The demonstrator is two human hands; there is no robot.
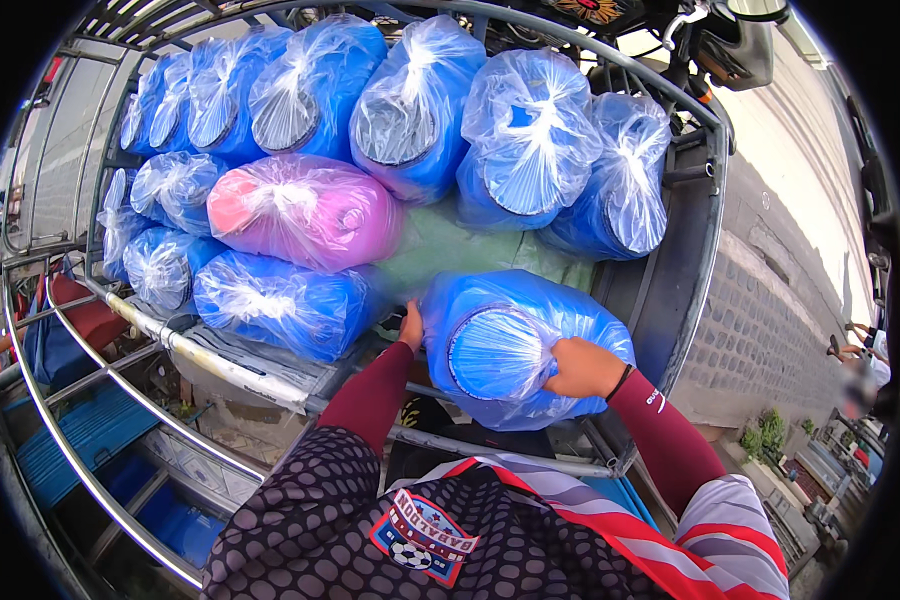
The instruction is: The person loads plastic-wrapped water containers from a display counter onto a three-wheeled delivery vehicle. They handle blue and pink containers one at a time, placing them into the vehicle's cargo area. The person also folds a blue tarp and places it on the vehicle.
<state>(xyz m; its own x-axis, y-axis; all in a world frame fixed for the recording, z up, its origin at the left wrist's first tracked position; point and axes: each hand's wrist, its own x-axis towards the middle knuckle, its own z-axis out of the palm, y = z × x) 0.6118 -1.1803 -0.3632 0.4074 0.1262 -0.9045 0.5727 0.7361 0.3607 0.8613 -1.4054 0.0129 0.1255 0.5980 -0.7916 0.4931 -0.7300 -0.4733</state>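
Note:
A large blue rounded bundle in a clear plastic bag (pixel 500 350) sits at the near edge of a metal-railed cargo bed, its pleated round end facing left and toward me. My right hand (pixel 587 368) is closed in a fist on the gathered plastic at its front. Against the bundle's left side rests my left hand (pixel 411 326), fingers extended and partly hidden by the bundle. A pink bundle in clear plastic (pixel 305 212) lies farther left, with another blue wrapped bundle (pixel 280 305) just nearer to me.
Several more blue wrapped bundles (pixel 415 105) line the back and left of the bed. A green sheet (pixel 470 245) covers the floor between them. Metal rails (pixel 705 260) enclose the bed. A motorcycle (pixel 730 45) stands beyond, and a paved street (pixel 760 310) runs along the right.

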